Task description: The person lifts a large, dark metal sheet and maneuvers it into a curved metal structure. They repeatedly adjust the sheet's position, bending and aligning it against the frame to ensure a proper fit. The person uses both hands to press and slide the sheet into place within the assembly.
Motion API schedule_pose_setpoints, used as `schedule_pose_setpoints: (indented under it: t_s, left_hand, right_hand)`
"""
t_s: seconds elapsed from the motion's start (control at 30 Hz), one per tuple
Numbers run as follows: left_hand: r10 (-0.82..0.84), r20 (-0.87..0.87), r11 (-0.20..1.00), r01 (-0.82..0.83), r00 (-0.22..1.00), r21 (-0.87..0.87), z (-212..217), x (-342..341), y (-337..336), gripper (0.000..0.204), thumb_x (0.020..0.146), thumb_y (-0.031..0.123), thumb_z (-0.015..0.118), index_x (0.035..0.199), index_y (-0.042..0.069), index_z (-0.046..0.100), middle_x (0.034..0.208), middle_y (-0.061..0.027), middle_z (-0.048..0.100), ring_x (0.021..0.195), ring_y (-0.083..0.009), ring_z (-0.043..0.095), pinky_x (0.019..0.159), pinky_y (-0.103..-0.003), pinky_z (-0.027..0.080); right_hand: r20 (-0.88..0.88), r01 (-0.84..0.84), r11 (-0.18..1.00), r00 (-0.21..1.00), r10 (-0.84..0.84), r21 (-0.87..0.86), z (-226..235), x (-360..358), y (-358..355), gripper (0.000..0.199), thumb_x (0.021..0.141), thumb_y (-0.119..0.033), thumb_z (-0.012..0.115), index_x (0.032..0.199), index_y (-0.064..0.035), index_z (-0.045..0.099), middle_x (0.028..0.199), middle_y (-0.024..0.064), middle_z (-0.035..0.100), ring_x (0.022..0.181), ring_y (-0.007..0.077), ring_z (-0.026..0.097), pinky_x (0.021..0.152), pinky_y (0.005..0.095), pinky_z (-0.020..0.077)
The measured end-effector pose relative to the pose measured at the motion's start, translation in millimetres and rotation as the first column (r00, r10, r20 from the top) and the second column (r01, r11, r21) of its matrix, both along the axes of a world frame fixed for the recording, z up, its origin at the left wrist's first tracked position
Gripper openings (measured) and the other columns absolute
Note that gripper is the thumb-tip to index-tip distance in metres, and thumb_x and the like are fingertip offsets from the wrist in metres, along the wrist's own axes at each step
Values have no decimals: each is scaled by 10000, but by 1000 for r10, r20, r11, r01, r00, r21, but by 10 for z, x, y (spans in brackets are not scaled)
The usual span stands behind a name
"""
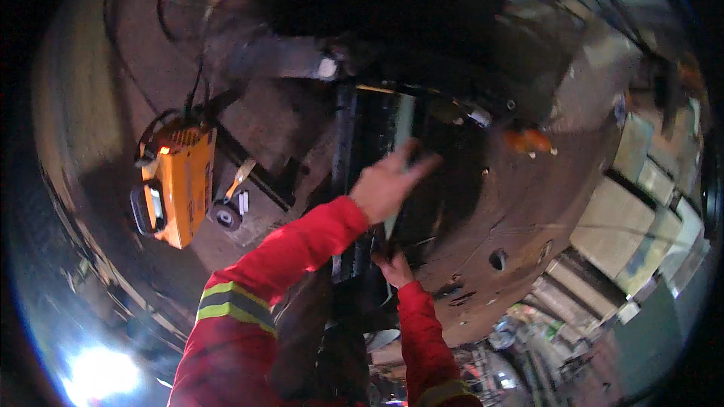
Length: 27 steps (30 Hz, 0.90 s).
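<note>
My left hand (pixel 385 187) reaches over a long pale grey-green strip (pixel 404 122), its fingers spread apart. The strip runs lengthwise between dark metal bars (pixel 345 181), and part of it is hidden under this hand. Closer to me, my right hand (pixel 397 270) is at the near end of the strip with its fingers bent together. Shadow hides what they grip there. Both arms are in red sleeves with reflective bands.
To the left stands an orange box-shaped machine (pixel 188 188) with a handle and cables. Beside it lie a round disc (pixel 225 216) and a brush (pixel 240 179). A brown metal surface (pixel 520 211) with a hole spreads rightward, towards stacked flat panels (pixel 615 218). A lamp (pixel 102 377) glares lower left.
</note>
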<state>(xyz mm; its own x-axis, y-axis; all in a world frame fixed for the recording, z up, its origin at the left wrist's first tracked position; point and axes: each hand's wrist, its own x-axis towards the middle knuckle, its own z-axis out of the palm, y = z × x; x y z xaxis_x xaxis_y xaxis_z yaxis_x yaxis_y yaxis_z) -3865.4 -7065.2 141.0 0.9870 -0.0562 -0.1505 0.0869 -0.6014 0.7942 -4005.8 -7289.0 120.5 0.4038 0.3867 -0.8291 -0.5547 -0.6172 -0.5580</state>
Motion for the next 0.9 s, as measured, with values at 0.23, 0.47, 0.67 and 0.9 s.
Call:
schedule_pose_setpoints:
  t_s: [0.23, 0.47, 0.67, 0.9]
  left_hand:
    - [501, -400, 725, -625, 767, -289, 22, 220, 44, 595, 791, 165, 684, 1269, 41, 353, 997, -147, 601, 742, -161, 586, 655, -275, 476]
    - [432, -353, 896, -438, 830, 66, -184, 504, -237, 617, 754, 163, 729, 1226, 19, 359, 918, -117, 643, 768, -155, 599, 679, -266, 475]
    - [378, -360, 926, -345, 853, 154, -309, 462, -168, 470, 764, 79, 669, 1147, -14, 412, 973, -108, 627, 817, -176, 610, 707, -279, 483]
    - [391, -400, 911, -409, 829, 43, -443, 385, -80, 326, 766, 9, 605, 1079, -2, 514, 1033, -84, 614, 931, -174, 580, 789, -288, 457]
  right_hand:
    - [-20, 240, 954, 970, -241, 177, -193, -136, -137, 869, 790, -299, 709, 1424, -9, 191, 1328, 212, 375, 1283, 306, 341, 1063, 360, 293]
    - [21, 145, 979, 989, -149, 145, -151, -17, -162, 864, 719, -378, 682, 1388, 1, 287, 1418, 262, 270, 1300, 415, 298, 1055, 461, 311]
    - [156, 105, 994, 982, -109, 30, 53, -4, -37, 743, 776, -171, 583, 1412, -12, 235, 1355, 253, 354, 1261, 412, 361, 1033, 516, 309]
    - [278, 76, 990, 960, -41, -115, 51, -81, 2, 627, 806, -132, 538, 1380, -18, 313, 1347, 220, 395, 1218, 379, 433, 976, 508, 373]
